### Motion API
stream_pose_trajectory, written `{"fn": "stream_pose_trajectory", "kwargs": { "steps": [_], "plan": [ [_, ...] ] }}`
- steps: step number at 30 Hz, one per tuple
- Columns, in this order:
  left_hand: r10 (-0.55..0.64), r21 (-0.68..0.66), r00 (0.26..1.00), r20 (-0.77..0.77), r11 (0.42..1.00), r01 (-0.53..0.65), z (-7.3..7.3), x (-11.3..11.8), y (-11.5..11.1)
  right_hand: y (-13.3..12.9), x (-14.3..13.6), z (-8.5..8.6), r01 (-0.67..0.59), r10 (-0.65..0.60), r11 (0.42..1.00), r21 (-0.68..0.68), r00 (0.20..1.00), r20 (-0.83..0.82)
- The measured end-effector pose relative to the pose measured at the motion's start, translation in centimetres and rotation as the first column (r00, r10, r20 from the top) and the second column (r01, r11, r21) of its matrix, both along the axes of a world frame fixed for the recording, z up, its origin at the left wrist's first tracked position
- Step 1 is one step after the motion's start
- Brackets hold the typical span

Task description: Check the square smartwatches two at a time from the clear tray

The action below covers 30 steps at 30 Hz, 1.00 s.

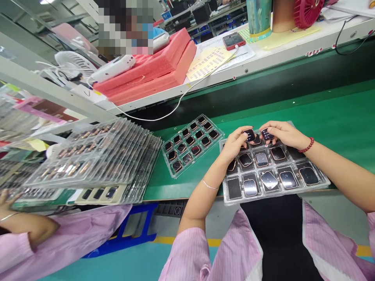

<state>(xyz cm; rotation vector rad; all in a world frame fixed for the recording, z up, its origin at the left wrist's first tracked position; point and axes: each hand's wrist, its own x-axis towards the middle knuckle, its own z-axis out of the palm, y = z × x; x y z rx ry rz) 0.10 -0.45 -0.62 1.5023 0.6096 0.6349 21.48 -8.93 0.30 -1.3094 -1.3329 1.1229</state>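
My left hand [236, 141] pinches a square smartwatch [250, 135] whose dark screen shows a little lit text. In my right hand [280, 132] is a second smartwatch [267, 134], also with small marks lit on its face. Both are held above the far rows of a clear plastic tray [227, 200] at the bench's front edge. Square watches lie in many of its pockets, some tilted; the near-left pocket [234, 188] shows only its dark bottom. Left of it, a smaller clear tray [175, 174] holds rows of similar watches.
A tall stack of filled clear trays [137, 156] stands on the green bench [331, 113] at left. Beside it a co-worker's arm [26, 224] reaches in. The shelf above carries red foam blocks [164, 66], a phone [233, 40] and a white cable [175, 107] hanging down.
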Motion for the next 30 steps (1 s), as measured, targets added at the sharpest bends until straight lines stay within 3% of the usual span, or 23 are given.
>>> {"fn": "stream_pose_trajectory", "kwargs": {
  "steps": [12,18,30],
  "plan": [
    [-0.032,0.039,0.999,0.007,0.999,0.032,0.14,0.02,-0.21,0.02,0.00,-0.43,-0.043,0.037,0.994,0.101,0.997,0.067],
    [-0.016,0.029,0.998,-0.056,0.999,0.018,0.41,-0.03,-0.31,0.00,-0.01,-0.16,-0.037,0.036,0.999,0.027,0.999,0.039],
    [-0.022,0.022,0.999,-0.046,0.999,0.023,0.43,0.03,-0.39,-0.02,-0.15,-0.04,-0.040,0.040,0.999,0.025,0.999,0.020]
  ]
}}
